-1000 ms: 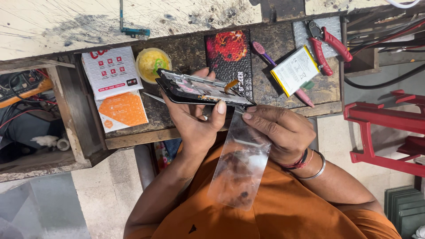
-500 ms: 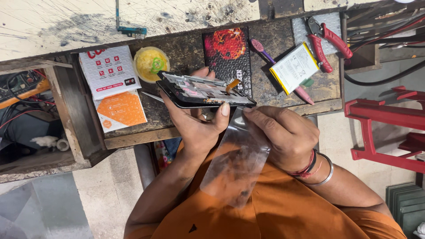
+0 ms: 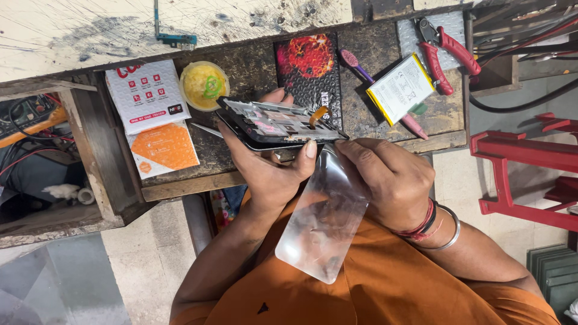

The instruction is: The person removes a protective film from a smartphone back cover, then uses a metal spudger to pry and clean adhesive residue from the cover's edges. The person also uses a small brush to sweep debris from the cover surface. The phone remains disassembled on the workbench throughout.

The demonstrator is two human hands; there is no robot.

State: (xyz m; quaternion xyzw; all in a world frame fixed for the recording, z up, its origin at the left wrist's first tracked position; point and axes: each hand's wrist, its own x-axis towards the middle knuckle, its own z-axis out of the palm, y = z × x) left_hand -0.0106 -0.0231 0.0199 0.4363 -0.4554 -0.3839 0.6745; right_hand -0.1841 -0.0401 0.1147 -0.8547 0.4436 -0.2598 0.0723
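Note:
My left hand (image 3: 268,171) grips an opened phone (image 3: 274,123) with its back off, its inner frame and an orange flex cable showing. It is held level above the front edge of the dark wooden workbench (image 3: 180,180). My right hand (image 3: 391,177) pinches the top of a clear plastic film (image 3: 322,219) at the phone's right end. The film hangs down over my orange shirt.
On the bench lie a white and orange packet (image 3: 153,120), a yellow tub (image 3: 203,84), a black and red box (image 3: 310,69), a white battery (image 3: 400,89), a purple tool (image 3: 355,65), red pliers (image 3: 448,51) and tweezers (image 3: 205,129). A red stool (image 3: 530,174) stands to the right.
The phone and both hands have stayed over the bench edge. My right hand has shifted slightly along the film, which now hangs straighter below the phone's right end.

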